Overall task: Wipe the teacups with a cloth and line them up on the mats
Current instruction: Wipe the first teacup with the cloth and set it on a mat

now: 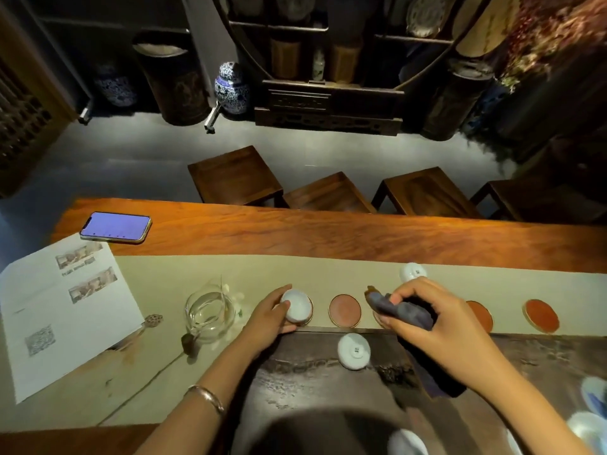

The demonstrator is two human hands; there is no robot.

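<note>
My left hand (269, 318) grips a white teacup (297, 309) that rests upright on the leftmost round mat (310, 315). My right hand (437, 323) is shut on a dark blue-grey cloth (405, 311), held above the third mat, which it mostly hides. A bare red-brown mat (345, 309) lies between the two hands. Two more orange mats (481, 315) (541, 315) lie to the right. One upturned white teacup (354, 350) sits on the dark tea tray (312, 372). Another upturned teacup (412, 272) stands beyond my right hand on the beige runner.
A glass pitcher (210, 315) stands left of the mats. Printed paper sheets (65, 310) and a lit phone (115, 226) lie at the far left. Blue-and-white cups (594, 395) sit at the right edge. Wooden stools (235, 174) stand beyond the table.
</note>
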